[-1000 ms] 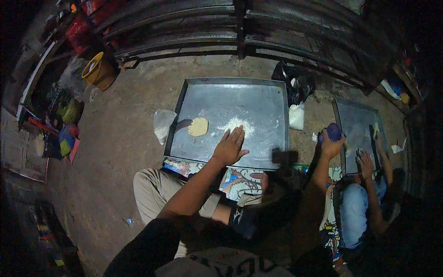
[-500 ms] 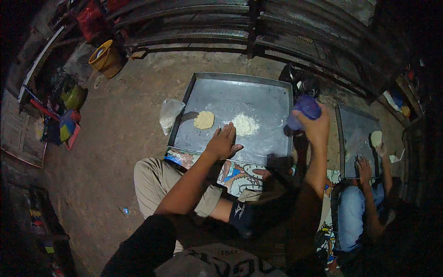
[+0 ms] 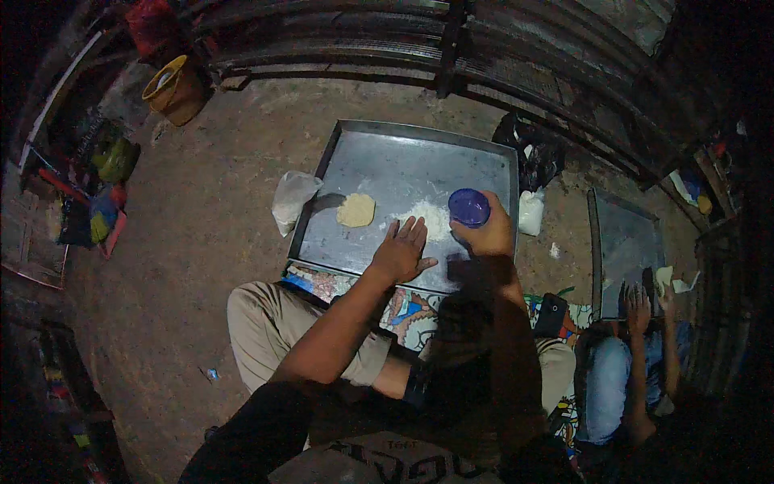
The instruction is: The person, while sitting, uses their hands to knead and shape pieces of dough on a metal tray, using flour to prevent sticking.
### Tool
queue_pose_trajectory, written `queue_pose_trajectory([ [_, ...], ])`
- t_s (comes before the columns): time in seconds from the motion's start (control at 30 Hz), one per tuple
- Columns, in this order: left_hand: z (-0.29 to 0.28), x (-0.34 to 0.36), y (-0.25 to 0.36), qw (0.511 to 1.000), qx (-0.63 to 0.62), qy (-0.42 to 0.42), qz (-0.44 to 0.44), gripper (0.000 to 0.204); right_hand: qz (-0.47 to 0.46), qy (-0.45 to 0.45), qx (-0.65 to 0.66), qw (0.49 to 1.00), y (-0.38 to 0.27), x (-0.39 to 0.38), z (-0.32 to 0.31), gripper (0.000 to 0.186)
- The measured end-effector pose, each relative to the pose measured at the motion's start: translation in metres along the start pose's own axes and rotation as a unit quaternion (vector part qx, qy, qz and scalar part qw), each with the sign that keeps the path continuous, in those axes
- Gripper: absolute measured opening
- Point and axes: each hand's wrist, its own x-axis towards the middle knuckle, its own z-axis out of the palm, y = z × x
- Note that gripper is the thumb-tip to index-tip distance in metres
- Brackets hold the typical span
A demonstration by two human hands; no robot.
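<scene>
A large grey metal tray (image 3: pixel 419 161) lies in front of me, dusted with white powder. My left hand (image 3: pixel 401 253) rests over its near part with the fingers stretched out, the fingertips at the near left edge of a small heap of white flour (image 3: pixel 435 220). To the left of the heap sits a flat round of pale dough (image 3: pixel 355 210). My right hand (image 3: pixel 492 235) grips a purple plastic cup (image 3: pixel 469 206) above the tray, at the right side of the flour. What the cup holds cannot be made out.
Clear plastic bags of white stuff (image 3: pixel 295 202) flank the tray; a black plastic bag (image 3: pixel 540 157) lies beyond its right corner. A phone (image 3: pixel 551 315) lies near my right arm. On the right, another person's hands (image 3: pixel 637 308) work at a second tray (image 3: pixel 629 234). A yellow bucket (image 3: pixel 179 95) stands far left.
My right hand has brought the purple cup leftward, from the tray's right edge to beside the flour. My left hand stays nearly where it was. The other person's hands have shifted.
</scene>
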Motion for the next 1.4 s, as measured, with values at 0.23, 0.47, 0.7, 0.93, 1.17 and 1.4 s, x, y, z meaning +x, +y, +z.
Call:
queue_pose_trajectory([
  [0.23,-0.029,0.015,-0.037,0.968,-0.229,0.090,0.045,0.046,-0.016,-0.016,-0.035,0.999,0.013,0.002,0.006,0.074],
  [0.47,-0.025,0.018,-0.065,0.876,-0.377,0.246,-0.175,0.014,-0.032,-0.070,-0.087,0.993,0.043,0.017,0.028,0.085],
  [0.7,-0.028,0.020,-0.065,0.863,-0.366,0.275,-0.214,0.018,-0.035,-0.054,-0.082,0.995,0.034,0.004,0.026,0.077],
  [0.93,-0.039,0.023,-0.058,0.865,-0.380,0.248,-0.216,0.019,-0.022,-0.049,-0.158,0.986,0.008,-0.002,0.023,0.071],
  [1.17,-0.036,0.020,-0.062,0.851,-0.389,0.288,-0.202,0.025,-0.034,-0.062,-0.181,0.981,0.009,-0.002,0.029,0.076],
  [1.4,-0.046,0.023,-0.057,0.873,-0.322,0.288,-0.228,0.043,-0.033,-0.074,-0.191,0.978,0.011,-0.001,0.029,0.078],
])
